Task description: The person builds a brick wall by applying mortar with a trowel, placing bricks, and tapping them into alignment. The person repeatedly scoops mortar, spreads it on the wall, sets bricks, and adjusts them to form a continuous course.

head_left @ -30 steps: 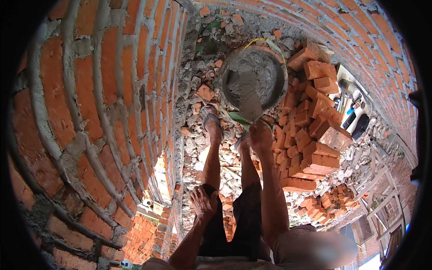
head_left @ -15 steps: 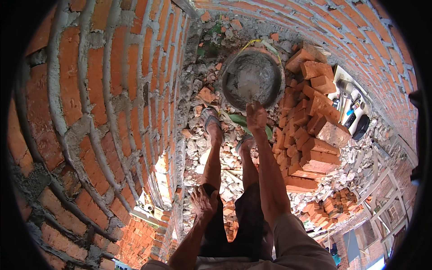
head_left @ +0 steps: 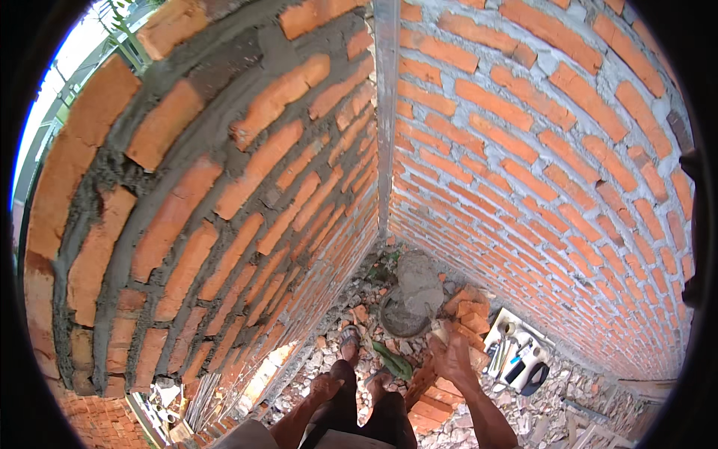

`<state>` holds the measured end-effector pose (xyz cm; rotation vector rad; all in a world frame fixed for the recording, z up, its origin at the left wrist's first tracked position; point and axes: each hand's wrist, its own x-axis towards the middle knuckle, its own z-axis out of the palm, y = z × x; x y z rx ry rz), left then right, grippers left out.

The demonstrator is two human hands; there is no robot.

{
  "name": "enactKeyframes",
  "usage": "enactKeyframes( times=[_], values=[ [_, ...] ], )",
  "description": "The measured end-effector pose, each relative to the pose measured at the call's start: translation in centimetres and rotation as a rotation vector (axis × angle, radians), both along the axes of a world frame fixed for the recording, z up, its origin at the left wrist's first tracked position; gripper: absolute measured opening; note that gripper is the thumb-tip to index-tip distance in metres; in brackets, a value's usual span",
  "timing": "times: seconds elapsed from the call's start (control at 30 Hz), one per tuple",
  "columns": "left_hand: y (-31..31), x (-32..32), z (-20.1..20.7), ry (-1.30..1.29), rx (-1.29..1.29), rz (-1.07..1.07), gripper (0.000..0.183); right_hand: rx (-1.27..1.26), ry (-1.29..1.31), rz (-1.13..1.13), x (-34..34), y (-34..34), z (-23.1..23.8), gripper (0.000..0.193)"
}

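My right hand (head_left: 451, 358) is closed around the handle of a trowel (head_left: 420, 280), whose broad grey blade points away from me and seems to carry mortar. The trowel hangs above a round tub (head_left: 404, 318) of grey mortar on the ground, hiding part of its far side. Low in the picture, my left hand (head_left: 326, 387) lies open against my left leg near the knee, holding nothing. Fresh, dark mortar joints (head_left: 247, 138) show in the brick wall (head_left: 179, 262) to my left.
A second brick wall (head_left: 523, 150) stands on the right, meeting the left one at a vertical metal strip (head_left: 385, 112). Stacked bricks (head_left: 470, 314) lie beside the tub. Right of them is a white tray (head_left: 516, 348) with tools. Rubble (head_left: 486, 404) covers the ground around my feet.
My view has tipped up toward the walls. My right hand has lifted the trowel out of the mortar tub. The left hand still rests on my leg.
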<state>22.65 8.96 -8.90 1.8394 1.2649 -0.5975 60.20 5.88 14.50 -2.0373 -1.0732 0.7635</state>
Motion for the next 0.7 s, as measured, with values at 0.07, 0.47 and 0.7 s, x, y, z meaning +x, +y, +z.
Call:
enactKeyframes(
  times=[0.07,0.47,0.7],
  values=[
    [1.5,-0.8,0.7,-0.006,0.05,0.181,0.064,0.086,0.016,0.057,0.9,1.6,9.1,0.033],
    [7.7,-8.0,3.6,-0.236,0.276,0.184,0.056,0.431,0.761,0.41,-3.2,16.2,43.3,0.04],
    [10.5,-11.1,2.7,-0.024,0.202,-0.075,0.055,0.53,1.758,0.462,-4.2,28.2,43.8,0.031]
  ],
)
